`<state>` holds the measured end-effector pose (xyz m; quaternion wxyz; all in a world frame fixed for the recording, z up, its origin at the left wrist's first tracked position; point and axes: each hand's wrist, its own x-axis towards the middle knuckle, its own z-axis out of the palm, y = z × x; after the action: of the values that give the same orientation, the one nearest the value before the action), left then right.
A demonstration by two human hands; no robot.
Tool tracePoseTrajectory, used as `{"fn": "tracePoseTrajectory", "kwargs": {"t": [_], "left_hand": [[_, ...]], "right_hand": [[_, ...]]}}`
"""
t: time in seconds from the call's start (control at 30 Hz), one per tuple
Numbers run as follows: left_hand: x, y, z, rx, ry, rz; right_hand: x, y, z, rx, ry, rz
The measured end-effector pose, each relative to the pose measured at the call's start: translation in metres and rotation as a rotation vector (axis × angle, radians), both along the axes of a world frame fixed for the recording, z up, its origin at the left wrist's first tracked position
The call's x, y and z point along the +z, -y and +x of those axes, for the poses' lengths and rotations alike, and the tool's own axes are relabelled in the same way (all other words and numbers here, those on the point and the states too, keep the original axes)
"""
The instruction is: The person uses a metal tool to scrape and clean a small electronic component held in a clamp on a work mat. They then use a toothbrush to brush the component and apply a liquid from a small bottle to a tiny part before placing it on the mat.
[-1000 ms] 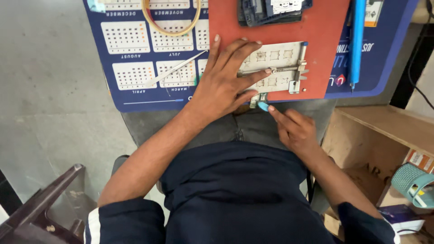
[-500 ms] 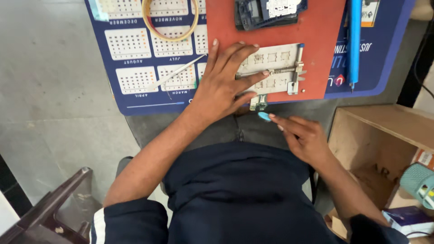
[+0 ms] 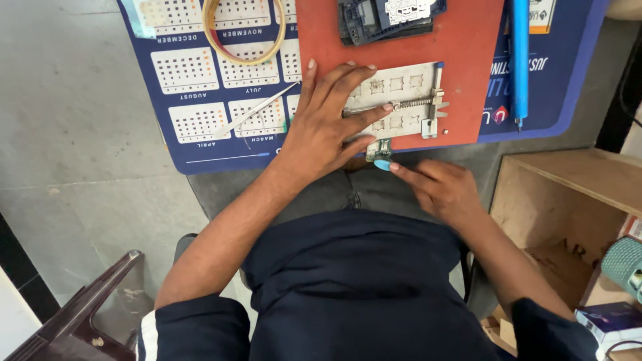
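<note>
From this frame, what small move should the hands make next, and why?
Probably the right hand should ease the blue pick under the small green board. Its tip already meets the board at the holder's near edge, and the left hand pins the holder.

Under the left hand lies a dull, pale metal holder plate with a steel spring, resting on a matt red rubbery mat. The right hand pinches a smooth blue plastic pick. To its right stands a rough, unfinished wooden box.
</note>
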<state>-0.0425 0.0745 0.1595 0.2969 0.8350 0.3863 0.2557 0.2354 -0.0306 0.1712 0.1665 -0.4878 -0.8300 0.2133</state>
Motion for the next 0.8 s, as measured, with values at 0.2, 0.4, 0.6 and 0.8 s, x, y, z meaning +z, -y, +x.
{"fn": "tracePoseTrajectory", "kwargs": {"t": [0.2,0.4,0.6,0.8], "left_hand": [[-0.001,-0.001,-0.001,-0.008,0.005,0.004],[0.001,-0.001,0.0,0.0,0.008,-0.007],[-0.001,-0.001,0.0,0.0,-0.002,0.002],[0.0,0.0,-0.001,0.003,0.002,0.002]], "right_hand": [[-0.016,-0.004,0.003,-0.01,0.063,0.154],[-0.019,-0.003,-0.001,-0.041,0.045,0.245],[-0.015,-0.004,-0.005,-0.04,-0.011,0.265],[-0.002,-0.008,-0.006,-0.051,0.072,0.198]]}}
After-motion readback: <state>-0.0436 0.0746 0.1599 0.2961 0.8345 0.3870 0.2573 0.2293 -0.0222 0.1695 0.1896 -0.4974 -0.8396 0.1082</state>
